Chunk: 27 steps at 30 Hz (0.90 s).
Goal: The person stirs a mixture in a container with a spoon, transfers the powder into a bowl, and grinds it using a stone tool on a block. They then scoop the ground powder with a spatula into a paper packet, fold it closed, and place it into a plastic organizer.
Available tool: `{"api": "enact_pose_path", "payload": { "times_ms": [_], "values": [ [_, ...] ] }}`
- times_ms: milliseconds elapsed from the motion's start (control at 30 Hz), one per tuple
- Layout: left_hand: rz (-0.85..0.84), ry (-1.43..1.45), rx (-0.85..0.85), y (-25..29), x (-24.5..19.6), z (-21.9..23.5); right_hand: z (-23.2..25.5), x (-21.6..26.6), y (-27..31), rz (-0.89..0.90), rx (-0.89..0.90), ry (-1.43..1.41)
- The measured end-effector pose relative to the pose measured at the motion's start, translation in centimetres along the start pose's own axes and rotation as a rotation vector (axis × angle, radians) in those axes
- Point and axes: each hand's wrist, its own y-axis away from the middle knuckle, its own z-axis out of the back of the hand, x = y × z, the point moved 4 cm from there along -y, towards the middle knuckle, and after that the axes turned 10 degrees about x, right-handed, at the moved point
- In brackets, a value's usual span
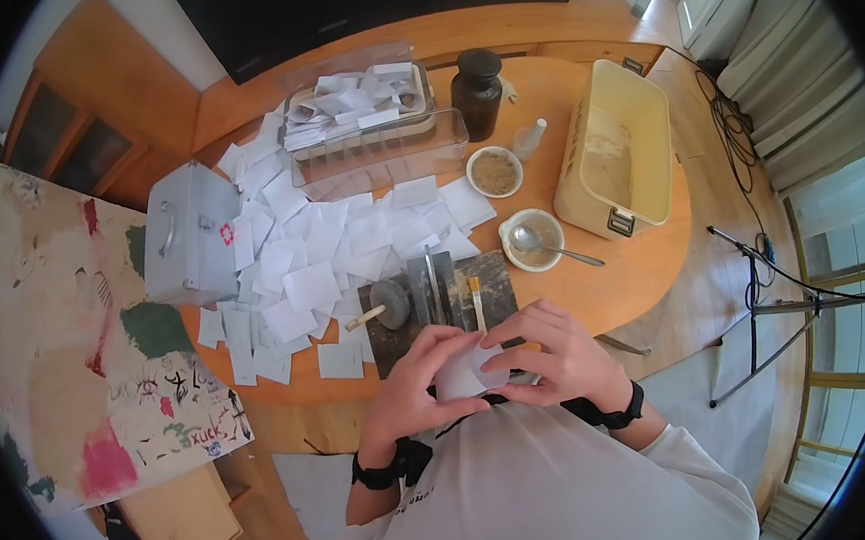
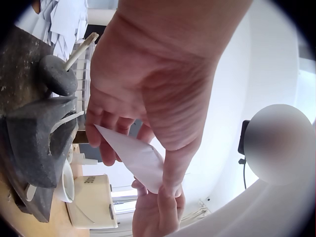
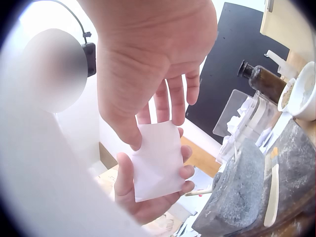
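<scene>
A small folded white paper is held between both hands in front of the shirt. My left hand grips it from one side, thumb on the near face and fingers behind. On the other side my right hand pinches its edge between thumb and fingers. Seen from the left wrist, the paper tapers to a point; in the right wrist view the paper looks like a flat, near-rectangular packet. Just beyond the hands, a dark board carries a stone trough, a stone wheel with a wooden handle, and a brush.
Many loose white papers cover the table's left half. A silver case, clear bins of folded papers and a brown jar stand around them. At right are two bowls of powder, a spoon and a cream box.
</scene>
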Motion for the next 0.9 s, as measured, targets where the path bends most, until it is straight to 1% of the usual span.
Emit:
{"api": "enact_pose_path", "payload": {
  "times_ms": [67, 300, 367, 500, 567, 667, 800, 900],
  "values": [
    [0.046, 0.03, 0.027, 0.1, 0.2, -0.1, 0.1, 0.2, -0.1, 0.004, 0.002, -0.002],
    [0.051, 0.068, 0.013, 0.3, 0.4, -0.5, 0.0, 0.4, -0.2, 0.01, 0.025, 0.001],
    [0.022, 0.056, -0.014, 0.4, 0.4, -0.4, 0.0, 0.5, -0.3, 0.023, 0.02, -0.012],
    [0.02, 0.019, -0.053, 0.7, 0.3, 0.0, 0.0, 0.4, -0.1, 0.016, 0.006, -0.017],
    [0.017, -0.023, -0.113, 0.8, 0.0, 0.8, 0.0, 0.2, 0.2, -0.011, -0.023, -0.017],
    [0.019, -0.09, -0.124, 0.9, -0.2, 1.5, 0.1, -0.2, 0.6, -0.023, -0.058, -0.026],
    [0.023, -0.106, -0.103, 0.4, -0.5, 1.5, 0.4, -0.6, 1.2, -0.042, -0.04, 0.007],
    [0.06, -0.098, -0.059, -0.2, -0.5, 1.0, 0.3, -1.3, 2.0, -0.054, -0.028, 0.009]
  ]
}}
